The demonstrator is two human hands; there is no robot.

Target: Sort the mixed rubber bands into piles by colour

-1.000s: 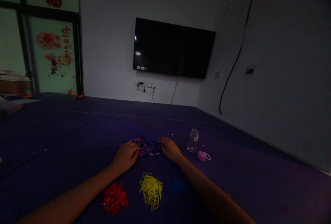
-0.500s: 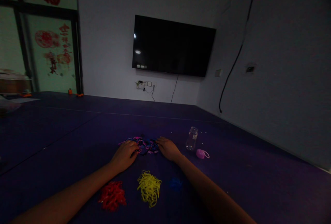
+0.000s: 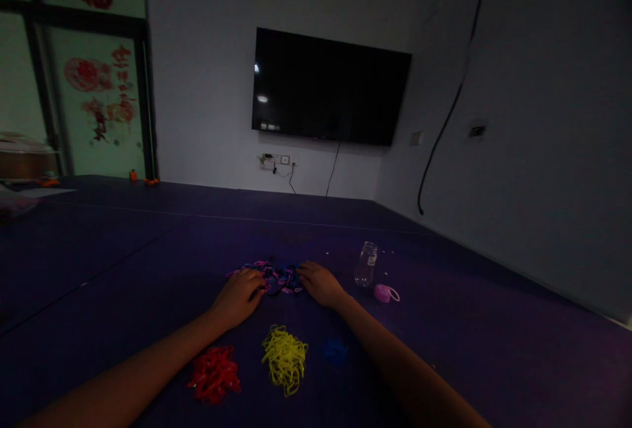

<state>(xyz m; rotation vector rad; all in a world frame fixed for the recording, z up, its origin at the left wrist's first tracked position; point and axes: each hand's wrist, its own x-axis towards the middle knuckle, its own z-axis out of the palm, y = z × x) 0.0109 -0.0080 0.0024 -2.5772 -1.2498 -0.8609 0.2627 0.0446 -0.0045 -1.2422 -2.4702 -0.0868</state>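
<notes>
The left hand (image 3: 239, 293) and right hand (image 3: 320, 283), fingers bent, any pinch impossible to tell, seemingly sifted the mixed bands (image 3: 280, 276) well short of the far edge of the surface (image 3: 469, 322); separating one called for careful fingertips.

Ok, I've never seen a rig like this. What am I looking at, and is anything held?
No machine here: these are a person's bare hands, seen by a camera on their head, looking forward and down. On the purple tabletop, the left hand and right hand flank a mixed pile of rubber bands. Nearer the wearer lie a red pile, a yellow pile and a dim blue pile. Rightward, a transparent bottle stands uncapped beside a pink lid. Both hands are at the mixed pile; whether they grip any bands is too dark to tell.
</notes>
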